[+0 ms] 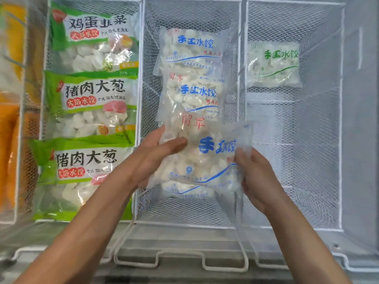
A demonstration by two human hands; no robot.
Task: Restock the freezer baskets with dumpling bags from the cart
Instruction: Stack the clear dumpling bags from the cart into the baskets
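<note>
I hold a clear dumpling bag with blue print (207, 158) over the near end of the middle wire basket (184, 220). My left hand (155, 154) grips its left edge, thumb on top. On the bag's right edge my right hand (254, 177) pinches the plastic. Beneath it another blue-print bag (184, 190) peeks out. Two more blue-print bags (190, 50) (194, 97) lie further back in the same basket.
The left basket (44, 124) is packed with three green-printed dumpling bags (92, 95). The right basket (341, 140) holds one green-lettered clear bag (273, 65) at its far end. Orange packages (9, 152) fill the basket at far left. The freezer's front rim (184, 242) runs below.
</note>
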